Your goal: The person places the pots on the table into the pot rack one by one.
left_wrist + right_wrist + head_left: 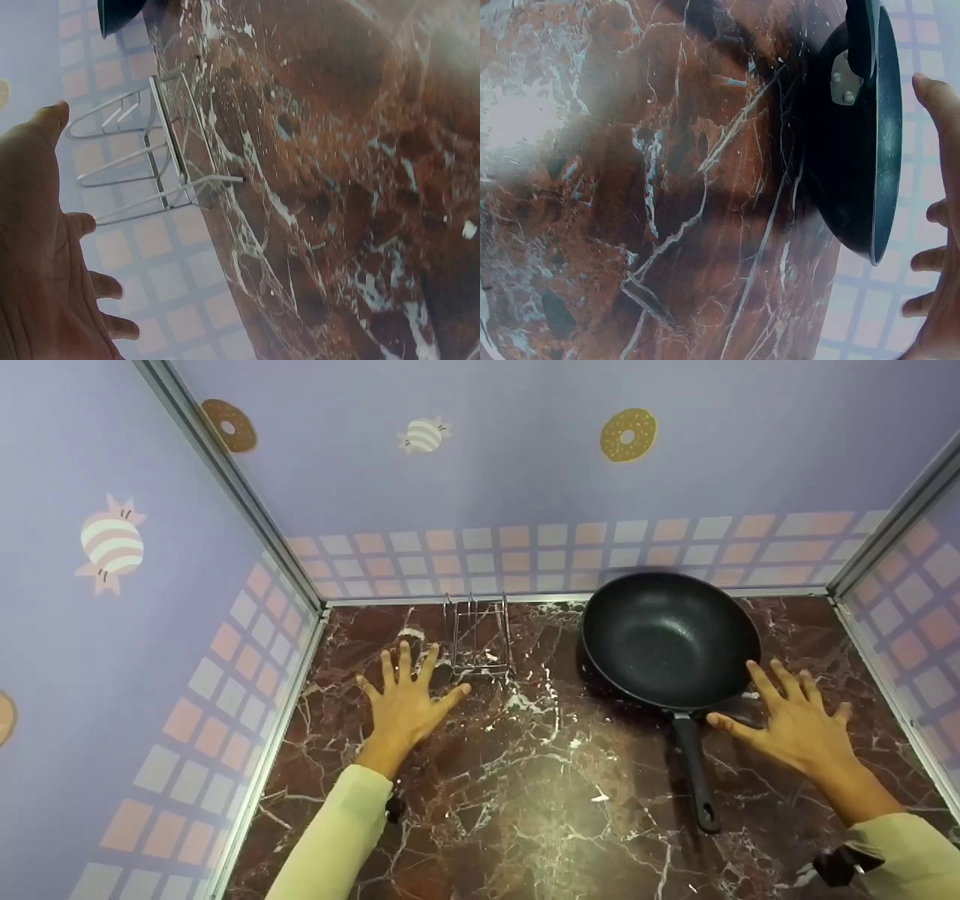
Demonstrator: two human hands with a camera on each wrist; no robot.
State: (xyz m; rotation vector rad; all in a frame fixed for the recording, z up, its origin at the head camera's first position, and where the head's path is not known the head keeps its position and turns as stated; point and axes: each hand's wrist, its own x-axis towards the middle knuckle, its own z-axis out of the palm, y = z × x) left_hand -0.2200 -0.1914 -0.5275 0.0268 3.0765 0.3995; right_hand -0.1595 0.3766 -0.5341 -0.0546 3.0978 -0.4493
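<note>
A person's left hand (406, 701) hovers flat over a polished countertop (525, 780) of dark red-brown marble laced with white veins, its fingers straight and spread, gripping nothing. Just beside its fingertips stands a small wire rack (478, 637), made of thin bright metal rods bent into upright loops on a rectangular base. The left wrist view shows the rack (154, 150) from the side, its rounded loops near the outstretched thumb, and the palm (37, 255) apart from the rods.

The right hand (791, 720) is likewise open, fingers splayed and straight, holding nothing. It lies at the near right edge of a black frying pan (670, 639), the index fingertip close to or over the rim; whether it touches cannot be told. The pan is round and deep with sloping walls, its inside matte and faintly speckled. It sits on the countertop toward the back, right of the rack. Its long, straight, black handle (696, 776) points toward the person, passing between the two hands and closer to the right thumb. In the right wrist view the pan (855, 150) shows two metal rivets where the handle joins the bowl.

Pale yellow sleeves (337, 840) cover both forearms. Smooth lilac walls (480, 487) printed with doughnuts, striped sweets and a band of pink and white squares enclose the countertop, joined by metal corner strips.
</note>
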